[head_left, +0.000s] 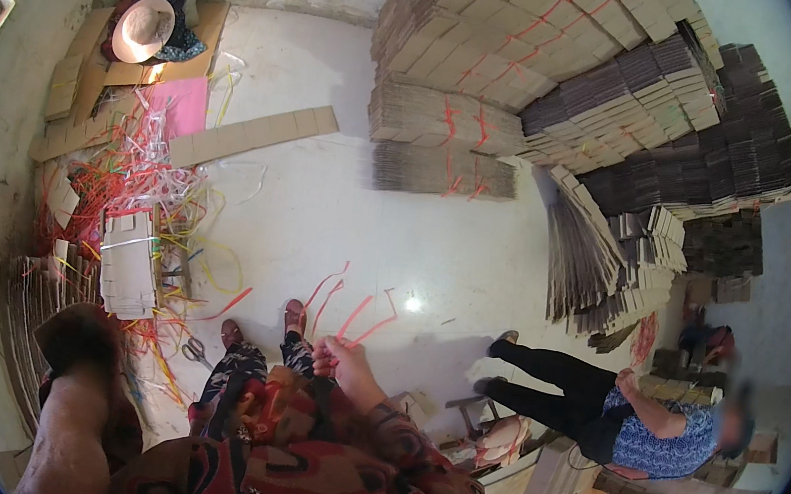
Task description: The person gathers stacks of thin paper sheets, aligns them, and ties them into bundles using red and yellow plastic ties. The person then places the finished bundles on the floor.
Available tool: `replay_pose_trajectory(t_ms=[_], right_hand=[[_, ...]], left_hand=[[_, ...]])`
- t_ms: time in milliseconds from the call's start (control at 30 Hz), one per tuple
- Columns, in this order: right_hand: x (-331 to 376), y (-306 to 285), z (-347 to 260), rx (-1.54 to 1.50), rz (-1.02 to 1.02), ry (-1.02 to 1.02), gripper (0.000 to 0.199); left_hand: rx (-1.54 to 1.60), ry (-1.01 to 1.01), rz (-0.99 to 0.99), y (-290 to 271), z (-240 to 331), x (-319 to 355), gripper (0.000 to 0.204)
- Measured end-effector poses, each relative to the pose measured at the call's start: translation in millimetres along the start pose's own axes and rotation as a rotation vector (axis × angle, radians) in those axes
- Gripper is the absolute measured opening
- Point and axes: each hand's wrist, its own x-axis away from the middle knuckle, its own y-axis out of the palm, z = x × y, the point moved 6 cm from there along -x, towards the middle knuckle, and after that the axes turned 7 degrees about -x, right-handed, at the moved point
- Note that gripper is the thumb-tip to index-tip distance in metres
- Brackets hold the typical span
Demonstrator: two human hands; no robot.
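My right hand [341,360] is closed in front of my body around red plastic strapping [368,319]. Several loose ends of the strapping stick up past the fingers and bend over the floor. My left hand [83,342] reaches out at the lower left, dark and smeared, so its fingers cannot be made out. It is near a row of upright cardboard pieces [34,299] along the left wall. Just beyond it lies a bundle of flat cardboard [129,262] with a pale strap around it.
Tangled red, white and yellow straps [151,170] cover the floor at left, with scissors [197,351] near my feet. A long cardboard strip [255,136] lies beyond. Tall cardboard stacks [502,41] fill the far right. Another person [652,426] stands at right near a low seat [500,441].
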Motion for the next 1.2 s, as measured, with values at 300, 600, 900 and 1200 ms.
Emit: replay_pose_trajectory(t_ms=[300,600,900,1200], right_hand=[[-83.3,-73.2,-42.7,0.121,0.153,-0.195,0.015],[-29.9,-75.1,-319.7,-0.013,0.337,-1.161,0.021],[-87.4,-94.6,-158.5,-0.128,0.229,-0.555,0.018],[-31.0,22.9,5.8,0.131,-0.115,0.0,0.026]], left_hand=[[-0.146,-0.035,0.035,9.9,-8.5,9.2,0.024],[-0.17,-0.049,0.121,12.3,-12.7,18.0,0.047],[-0.133,-0.081,0.175,8.5,-24.1,26.7,0.039],[-0.579,-1.605,0.037,12.4,-109.2,263.3,0.03]])
